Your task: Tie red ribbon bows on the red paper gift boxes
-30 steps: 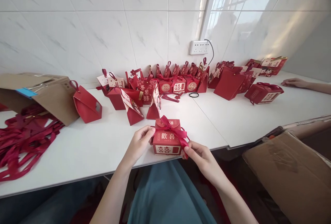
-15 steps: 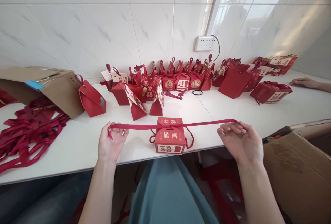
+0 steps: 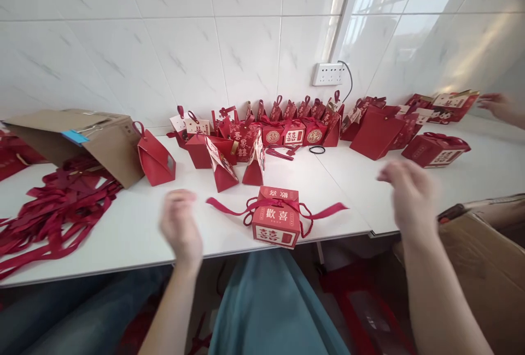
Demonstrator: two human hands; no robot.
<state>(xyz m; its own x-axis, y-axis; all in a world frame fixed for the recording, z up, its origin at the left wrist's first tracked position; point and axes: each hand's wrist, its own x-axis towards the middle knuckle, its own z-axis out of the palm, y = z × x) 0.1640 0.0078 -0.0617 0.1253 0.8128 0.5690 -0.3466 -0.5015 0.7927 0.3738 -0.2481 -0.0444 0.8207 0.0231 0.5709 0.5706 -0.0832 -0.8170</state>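
A red gift box (image 3: 275,215) with printed characters stands near the table's front edge, with dark red cord loops at its sides. Across its top lies a red ribbon (image 3: 326,214), knotted in the middle, both tails loose and touched by neither hand. To the left of the box, my left hand (image 3: 181,229) is raised, blurred, its fingers curled in around nothing visible. My right hand (image 3: 412,199), also blurred, hovers right of the box with its fingertips drawn together, and no ribbon shows in it.
A heap of red ribbons (image 3: 61,213) spills beside an open cardboard box (image 3: 102,131) on the left. Several finished red boxes (image 3: 293,133) line the wall below a power strip (image 3: 328,74). Another person's hand (image 3: 498,104) touches boxes at far right. A carton (image 3: 484,267) sits lower right.
Both hands have let go of the ribbon's stretched tails and moved apart from it; the tails now droop. The other person's hand has moved to the boxes at far right. My view has shifted slightly.
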